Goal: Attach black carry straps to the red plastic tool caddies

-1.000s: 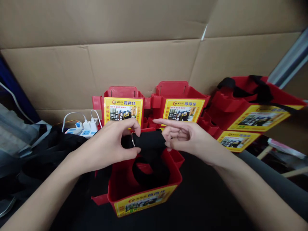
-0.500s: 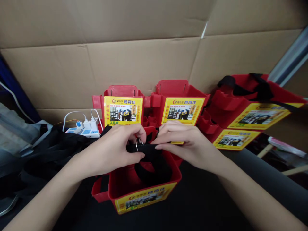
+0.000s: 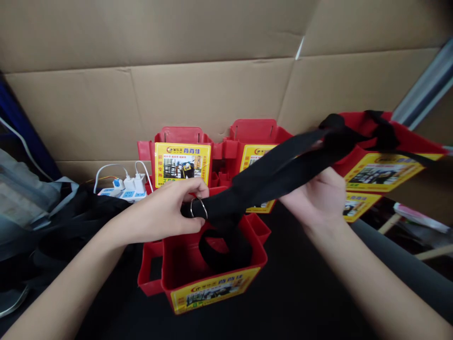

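A black webbing strap (image 3: 264,182) runs through a metal ring (image 3: 198,208) above a red tool box (image 3: 180,264) with a yellow label. My left hand (image 3: 173,208) is closed on the strap at the ring, thumb below and fingers curled above. To the right, my right hand (image 3: 314,196) grips the strap, partly hidden behind it, and holds it stretched up and rightward. A loop of the strap hangs down inside the box. The box stands upright on the black surface, with an open red bracket on its left side.
Two red tool boxes, a left one (image 3: 180,134) and a middle one (image 3: 253,127), stand against the cardboard wall (image 3: 212,94). More red boxes with black straps are stacked at right (image 3: 417,137). A white power strip (image 3: 129,194) and dark fabric (image 3: 74,226) lie at left.
My right hand has moved right from beside the ring, drawing the strap out into a long stretch. My left hand stays at the ring, and the box has hardly moved.
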